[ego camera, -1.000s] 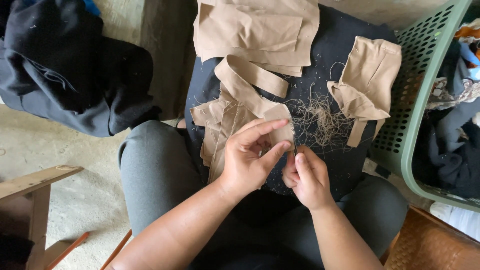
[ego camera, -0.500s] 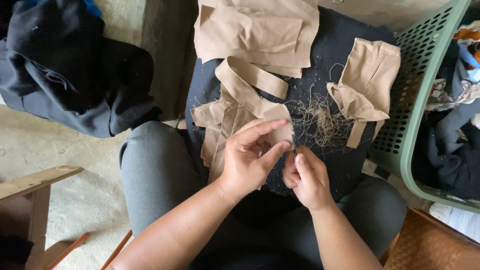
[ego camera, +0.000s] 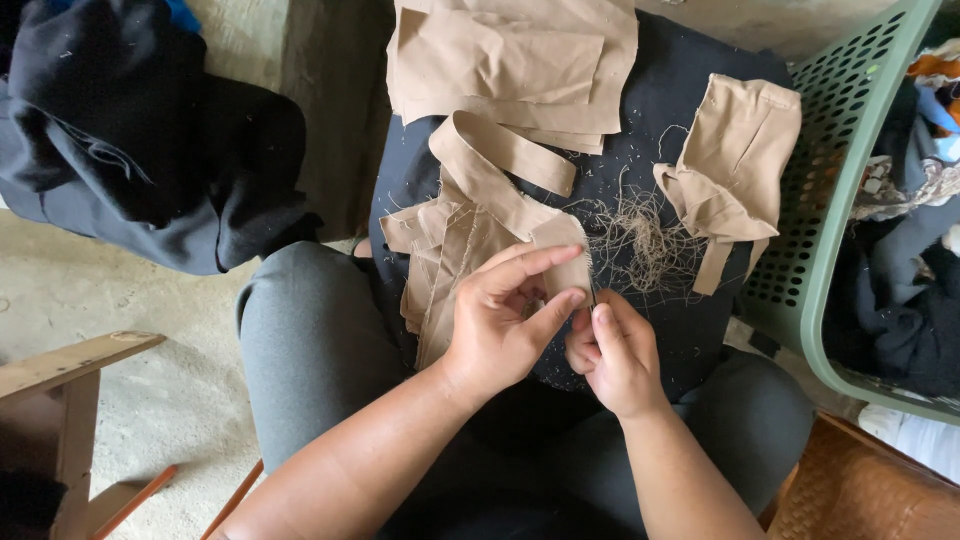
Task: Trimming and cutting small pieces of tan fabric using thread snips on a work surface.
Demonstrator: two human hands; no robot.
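Note:
My left hand (ego camera: 505, 315) pinches the end of a tan fabric piece (ego camera: 470, 235) that lies on a black cloth (ego camera: 660, 100) spread over my lap. Close against it, my right hand (ego camera: 612, 350) has its fingers closed around a thin dark tool whose tip touches the fabric edge; the tool is mostly hidden. A tuft of loose tan threads (ego camera: 640, 245) lies just beyond the hands. Another folded tan piece (ego camera: 735, 160) rests to the right, and a flat stack of tan pieces (ego camera: 510, 60) lies farther away.
A green plastic laundry basket (ego camera: 830, 200) full of clothes stands at the right. A heap of dark clothing (ego camera: 130, 130) lies on the concrete floor at the left. A wooden frame (ego camera: 70, 390) is at the lower left and a woven surface (ego camera: 860, 490) at the lower right.

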